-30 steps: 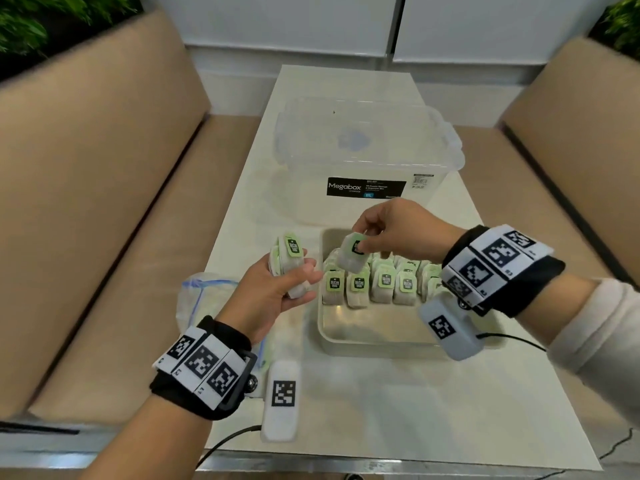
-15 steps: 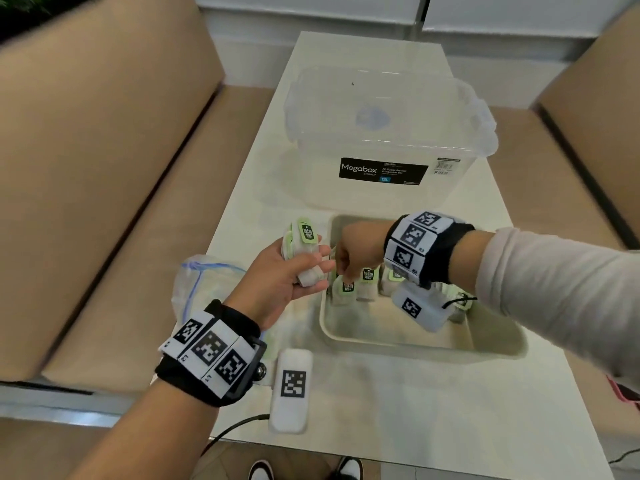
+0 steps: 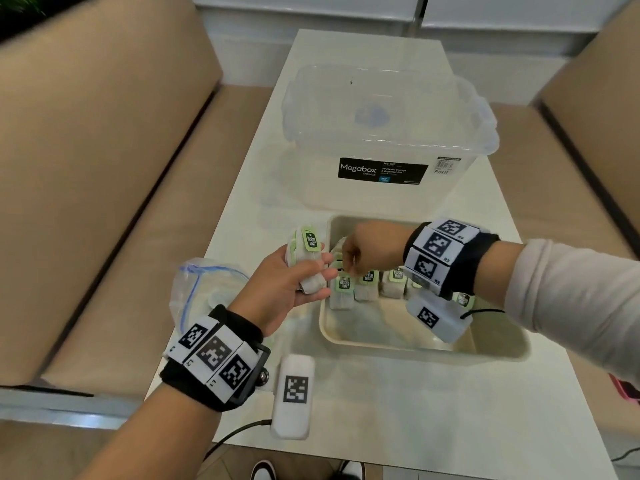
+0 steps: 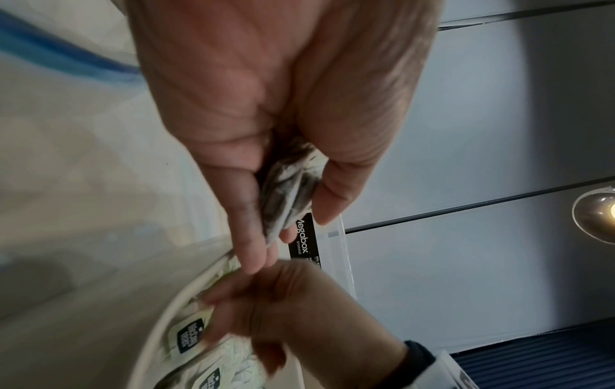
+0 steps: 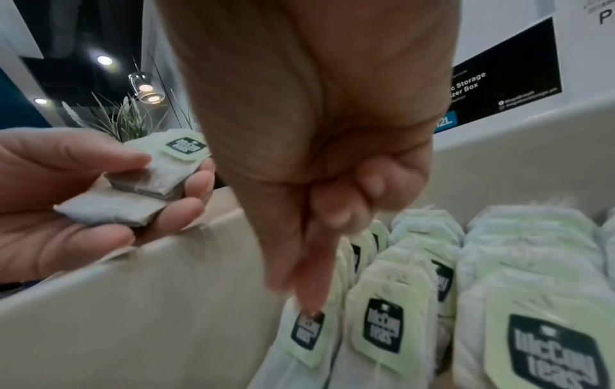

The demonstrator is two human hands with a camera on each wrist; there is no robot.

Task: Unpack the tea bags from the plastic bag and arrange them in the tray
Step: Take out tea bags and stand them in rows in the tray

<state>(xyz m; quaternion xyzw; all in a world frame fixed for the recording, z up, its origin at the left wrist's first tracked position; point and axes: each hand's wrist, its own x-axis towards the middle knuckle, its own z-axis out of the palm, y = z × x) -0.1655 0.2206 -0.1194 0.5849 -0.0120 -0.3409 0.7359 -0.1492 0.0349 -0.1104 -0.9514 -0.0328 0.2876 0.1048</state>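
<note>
A cream tray [image 3: 398, 348] sits on the white table and holds rows of upright green-tagged tea bags [image 3: 394, 285]. My right hand [image 3: 348, 268] reaches into the tray's left side. Its thumb and forefinger pinch the top of the tea bag [image 5: 306, 337] at the left end of the front row, and its other fingers are curled. My left hand [image 3: 318, 271] hovers just left of the tray, gripping a small stack of tea bags [image 3: 308, 258] between thumb and fingers. The crumpled clear plastic bag [image 3: 201, 289] with a blue zip lies on the table's left edge.
A clear lidded Megabox storage box [image 3: 381, 133] stands directly behind the tray. Beige padded benches [image 3: 104, 168] flank the narrow table. A white tagged device [image 3: 292, 393] hangs under my left wrist near the table's front edge.
My right hand has carried one tea bag from the left hand's stack down into the tray and set it at the left end of the front row. The left hand stayed put.
</note>
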